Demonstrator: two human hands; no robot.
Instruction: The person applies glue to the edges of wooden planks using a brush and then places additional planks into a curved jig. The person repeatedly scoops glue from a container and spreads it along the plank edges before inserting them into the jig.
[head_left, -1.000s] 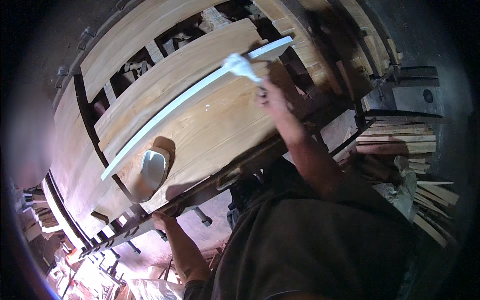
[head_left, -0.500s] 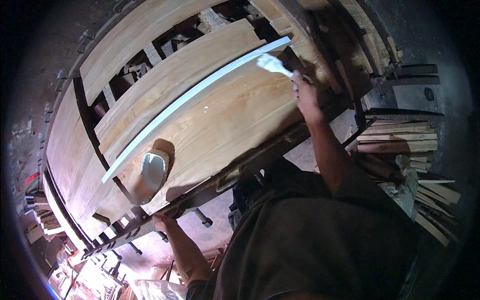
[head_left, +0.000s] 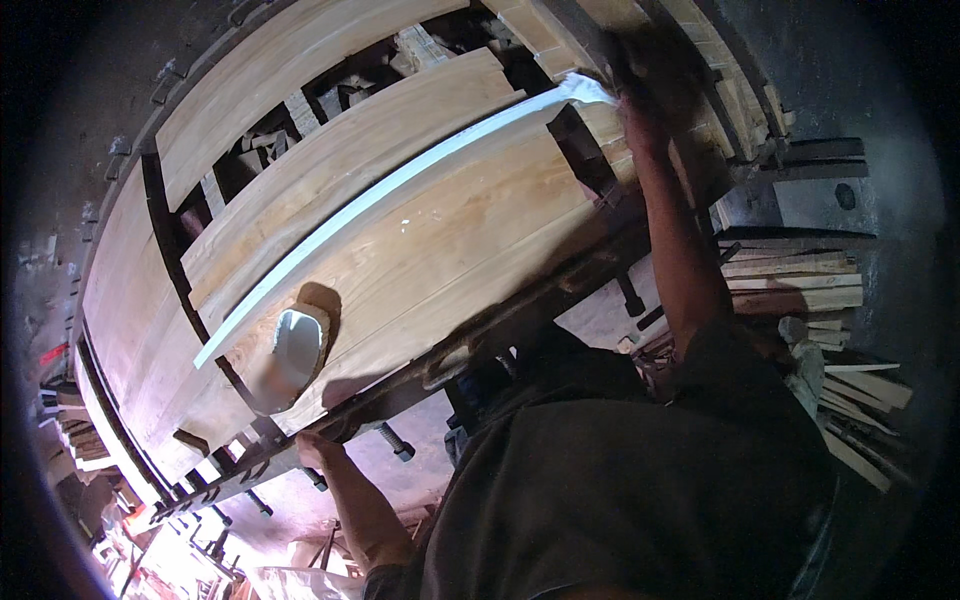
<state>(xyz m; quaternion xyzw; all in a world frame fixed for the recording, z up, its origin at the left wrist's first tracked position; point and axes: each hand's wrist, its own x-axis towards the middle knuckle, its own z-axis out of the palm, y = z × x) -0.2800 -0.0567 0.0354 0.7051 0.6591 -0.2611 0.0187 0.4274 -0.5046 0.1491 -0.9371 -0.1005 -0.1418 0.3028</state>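
Observation:
My right hand [head_left: 642,118] is closed around a brush [head_left: 588,90], whose white-coated bristles touch the far right end of a narrow board edge [head_left: 400,172]. That edge carries a bright white coating along its length. At the near edge of the wooden panel, my left hand [head_left: 318,450] is closed on a dark metal bar [head_left: 400,382]; its fingertips are partly hidden. A cut-open tub [head_left: 300,340] holding white liquid, probably glue, stands on the panel's near left part, beyond my left hand.
Long pale boards [head_left: 450,230] lie across a dark metal clamp frame with bolts [head_left: 398,443] along its near side. Crossbars [head_left: 165,230] run between the boards. Wood strips [head_left: 795,280] are stacked at the right, and scraps [head_left: 270,135] show through gaps.
My right hand has moved away and slightly right, bringing the brush from above the panel onto the far end of the white edge. My left hand remains at the bar.

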